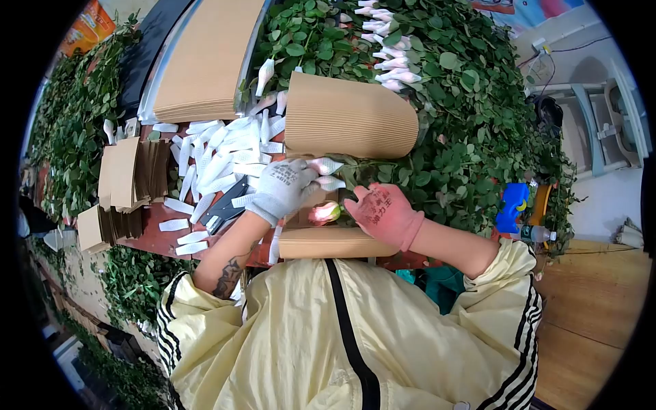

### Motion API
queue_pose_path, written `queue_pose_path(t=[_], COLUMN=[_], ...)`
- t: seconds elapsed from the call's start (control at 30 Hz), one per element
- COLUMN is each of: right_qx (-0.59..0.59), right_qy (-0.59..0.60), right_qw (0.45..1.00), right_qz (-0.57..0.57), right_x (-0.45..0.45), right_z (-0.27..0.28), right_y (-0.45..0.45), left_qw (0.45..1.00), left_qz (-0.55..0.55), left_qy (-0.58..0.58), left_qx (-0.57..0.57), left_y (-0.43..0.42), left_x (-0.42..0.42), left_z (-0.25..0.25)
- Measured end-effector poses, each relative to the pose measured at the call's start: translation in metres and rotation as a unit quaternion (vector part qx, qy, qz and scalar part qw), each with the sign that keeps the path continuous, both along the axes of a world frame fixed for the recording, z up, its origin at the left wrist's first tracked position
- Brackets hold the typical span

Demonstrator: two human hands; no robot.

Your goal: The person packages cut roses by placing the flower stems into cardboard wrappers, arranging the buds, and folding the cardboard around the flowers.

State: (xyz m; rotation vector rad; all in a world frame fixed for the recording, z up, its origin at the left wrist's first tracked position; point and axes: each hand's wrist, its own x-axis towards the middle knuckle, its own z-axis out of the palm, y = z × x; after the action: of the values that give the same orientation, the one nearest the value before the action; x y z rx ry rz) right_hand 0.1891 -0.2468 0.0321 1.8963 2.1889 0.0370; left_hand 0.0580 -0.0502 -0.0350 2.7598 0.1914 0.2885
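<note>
My left hand [283, 188], in a pale grey glove, is closed with its fingertips at a rosebud in a white net sleeve [325, 166]. Just below that bud lies a second net-sleeved rosebud [331, 183]. My right hand [386, 215], in a pink glove, has its fingers curled beside them; what they hold, if anything, is hidden. Between my hands a bare pink rose [324, 214] rests on brown cardboard, its green base toward my right hand. Corrugated cardboard [352, 116] arches just beyond my hands, and a folded cardboard edge [335, 244] lies nearest my body.
White net sleeves [232, 154] lie heaped at left, near a black stapler [224, 205]. Small cardboard pieces [119, 174] and a tall stack of cardboard sheets [205, 61] stand beyond. Leafy rose stems [465, 102] cover the right side, with a blue tape dispenser [514, 207] beside them.
</note>
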Motion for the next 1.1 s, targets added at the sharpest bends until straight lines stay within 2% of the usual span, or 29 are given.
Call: queue_pose_path(t=[0.03, 0.1, 0.2, 0.27, 0.3, 0.37, 0.43, 0.47, 0.5, 0.53, 0.6, 0.67, 0.7, 0.77, 0.83, 0.87, 0.97, 1.0, 1.03, 1.1], right_qx=[0.034, 0.017, 0.022, 0.177, 0.257, 0.361, 0.401, 0.350, 0.331, 0.302, 0.117, -0.064, -0.065, -0.151, -0.127, -0.101, -0.113, -0.114, -0.120, -0.094], right_qy=[0.004, 0.039, 0.111, -0.038, -0.206, -0.263, -0.316, -0.216, -0.054, 0.111, 0.200, 0.056, 0.049, 0.093, 0.124, 0.152, 0.186, 0.191, 0.195, 0.157], right_qw=[0.999, 0.999, 0.982, 0.947, 0.922, 0.852, 0.831, 0.893, 0.929, 0.937, 0.966, 0.994, 0.996, 0.980, 0.980, 0.978, 0.969, 0.967, 0.965, 0.973], right_qz=[0.012, -0.027, -0.154, -0.264, -0.204, -0.272, -0.222, -0.185, -0.155, -0.132, -0.116, -0.069, -0.026, -0.086, -0.088, -0.104, -0.116, -0.126, -0.125, -0.143], right_x=[0.001, 0.007, 0.034, 0.078, 0.105, 0.139, 0.119, 0.097, 0.078, 0.059, 0.021, 0.004, 0.004, 0.000, 0.005, 0.009, 0.012, 0.012, 0.012, 0.011], right_z=[-0.007, 0.001, 0.070, 0.118, 0.151, 0.193, 0.222, 0.231, 0.212, 0.193, 0.135, 0.078, 0.037, 0.006, -0.027, -0.039, -0.044, -0.040, -0.040, -0.038], right_y=[0.001, -0.001, -0.006, -0.025, -0.039, -0.080, -0.094, -0.083, -0.069, -0.056, -0.018, 0.006, 0.010, 0.028, 0.029, 0.026, 0.026, 0.026, 0.025, 0.025], left_qw=[1.000, 0.998, 0.995, 0.993, 0.991, 0.988, 0.987, 0.988, 0.988, 0.987, 0.985, 0.982, 0.980, 0.976, 0.975, 0.978, 0.974, 0.968, 0.967, 0.951], left_qz=[-0.001, 0.016, 0.018, 0.014, 0.004, 0.022, 0.036, 0.033, 0.030, 0.030, 0.022, 0.008, -0.004, -0.004, -0.012, -0.013, 0.048, 0.045, 0.048, 0.088], left_qy=[0.002, -0.025, -0.054, -0.094, -0.118, -0.083, -0.061, -0.088, -0.113, -0.084, -0.057, -0.049, -0.065, -0.035, -0.034, -0.092, -0.073, -0.106, -0.101, -0.018], left_qx=[-0.002, -0.060, -0.086, -0.068, -0.059, -0.125, -0.146, -0.126, -0.102, -0.132, -0.163, -0.181, -0.189, -0.214, -0.219, -0.189, -0.207, -0.222, -0.227, -0.297], left_y=[0.002, 0.003, 0.003, 0.003, 0.002, -0.003, -0.002, -0.001, 0.001, 0.003, 0.007, 0.010, 0.012, 0.015, 0.018, 0.018, 0.021, 0.022, 0.023, 0.023], left_x=[0.001, 0.004, 0.001, 0.003, 0.006, 0.012, 0.013, 0.012, 0.009, 0.009, 0.012, 0.012, 0.012, 0.012, 0.009, 0.006, -0.016, -0.025, -0.034, -0.052], left_z=[-0.002, -0.005, -0.003, -0.009, -0.014, -0.002, -0.011, -0.016, -0.017, -0.011, -0.007, -0.010, -0.014, -0.013, -0.013, -0.012, 0.002, 0.008, 0.008, 0.007])
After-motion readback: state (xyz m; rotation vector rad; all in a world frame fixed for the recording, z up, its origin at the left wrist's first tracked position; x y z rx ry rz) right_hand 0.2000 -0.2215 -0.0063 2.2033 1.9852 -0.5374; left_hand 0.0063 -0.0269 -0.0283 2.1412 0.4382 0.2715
